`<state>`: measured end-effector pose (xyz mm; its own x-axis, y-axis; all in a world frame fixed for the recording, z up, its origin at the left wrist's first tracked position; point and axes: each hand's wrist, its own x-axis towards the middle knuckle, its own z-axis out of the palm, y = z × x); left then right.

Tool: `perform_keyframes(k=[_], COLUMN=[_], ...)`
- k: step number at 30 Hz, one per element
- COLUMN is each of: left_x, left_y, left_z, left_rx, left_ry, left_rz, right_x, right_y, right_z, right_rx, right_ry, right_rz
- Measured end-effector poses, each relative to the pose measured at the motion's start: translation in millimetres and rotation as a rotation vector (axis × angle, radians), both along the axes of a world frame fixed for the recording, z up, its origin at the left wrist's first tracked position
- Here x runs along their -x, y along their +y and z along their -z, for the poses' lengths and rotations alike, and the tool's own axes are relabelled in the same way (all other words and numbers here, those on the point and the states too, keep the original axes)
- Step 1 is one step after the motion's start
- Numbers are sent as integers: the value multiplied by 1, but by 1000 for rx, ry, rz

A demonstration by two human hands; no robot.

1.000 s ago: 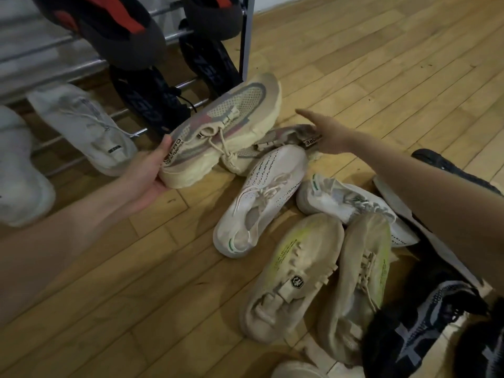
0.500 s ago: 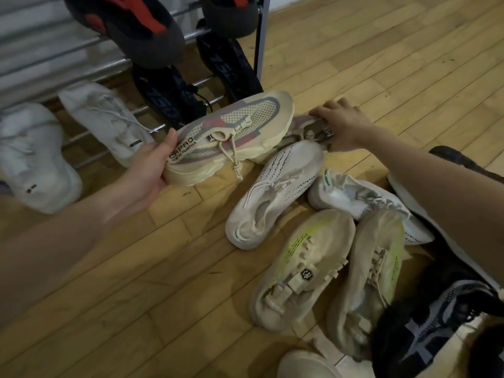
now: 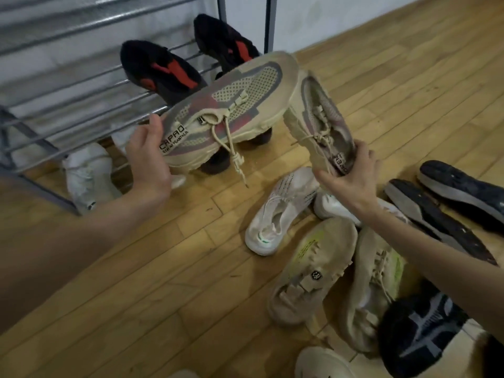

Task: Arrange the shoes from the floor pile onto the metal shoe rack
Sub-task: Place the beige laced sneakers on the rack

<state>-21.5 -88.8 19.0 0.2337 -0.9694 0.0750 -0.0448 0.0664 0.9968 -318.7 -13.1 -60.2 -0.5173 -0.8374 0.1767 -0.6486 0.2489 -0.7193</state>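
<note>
My left hand point(image 3: 148, 156) grips the heel of a beige and grey-pink sneaker point(image 3: 234, 105), held in the air with its toe pointing right, in front of the metal shoe rack point(image 3: 81, 85). My right hand point(image 3: 351, 175) holds the matching sneaker point(image 3: 319, 118) by its heel, toe up, just right of the first. Two black shoes with red insoles point(image 3: 163, 72) rest on a rack shelf behind them. A white shoe point(image 3: 87, 173) sits on the lowest level.
On the wooden floor at the right lies the pile: a white knit sneaker point(image 3: 275, 214), two beige shoes with yellow-green accents point(image 3: 313, 268), upturned black shoes point(image 3: 441, 222) and a dark shoe with grey stripes point(image 3: 420, 331). A white wall point(image 3: 313, 17) is behind the rack.
My right hand closed on the second beige sneaker and lifted it off the floor. My left hand raised its sneaker higher, toward the rack. The camera view shifted upward.
</note>
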Motion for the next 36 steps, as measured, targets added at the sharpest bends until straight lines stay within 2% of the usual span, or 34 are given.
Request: perform_keyframes(k=[4, 8, 14, 18, 20, 29, 33, 36], left_x=[-33, -83, -136, -141, -139, -139, -155, -173], left_y=[16, 27, 36, 27, 16, -37, -37, -30], left_z=[-4, 6, 22, 13, 9, -6, -3, 8], left_rx=[-22, -38, -128, -55, -32, -143, -228, -253], left_ry=[118, 223, 259, 242, 232, 358, 372, 409], left_rz=[-212, -366, -551, -736, -752, -794, -760, -585], right_x=[-45, -90, -163, -215, -239, -309, -316, -312], right_y=[-1, -17, -33, -54, -69, -151, -159, -157], right_z=[-6, -15, -20, -24, -33, -73, -67, -58], right_rx=[164, 234, 236, 202, 174, 178, 104, 50], right_ry=[-48, -137, -99, -89, -84, 63, 142, 143], right_rz=[-46, -183, -312, -333, -345, -352, -396, -456])
